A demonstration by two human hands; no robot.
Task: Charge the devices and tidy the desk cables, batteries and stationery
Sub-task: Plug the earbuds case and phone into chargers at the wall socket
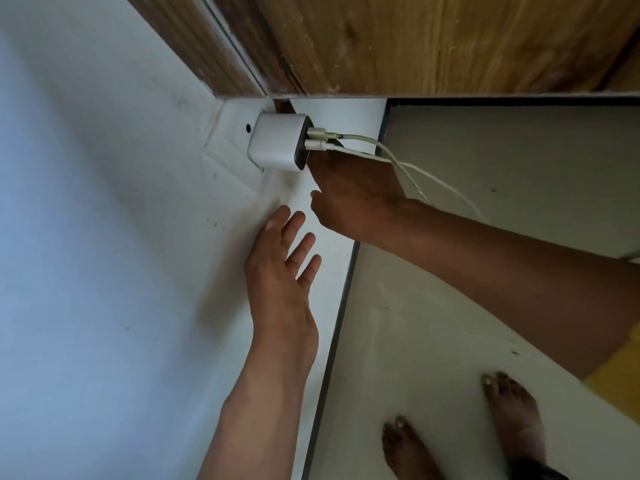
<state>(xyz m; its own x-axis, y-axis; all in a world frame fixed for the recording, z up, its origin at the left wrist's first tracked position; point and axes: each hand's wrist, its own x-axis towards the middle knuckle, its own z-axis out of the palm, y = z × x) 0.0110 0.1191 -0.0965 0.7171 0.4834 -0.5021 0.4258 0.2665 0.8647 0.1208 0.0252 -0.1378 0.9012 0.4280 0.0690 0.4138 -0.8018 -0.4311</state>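
Two cables (360,142) in charger (278,142) — right hand (353,199) fingers behind, left hand (280,265) below.

My left hand (280,261) reaches forward with its fingers (301,244) straight and slightly spread, holding nothing, the forearm rising from the lower edge of view. My right hand (349,199) stretches in from the right, arm extended across, back of the hand toward me. Its fingertips are hidden, so I cannot tell how they lie. My bare feet (512,414) stand below.
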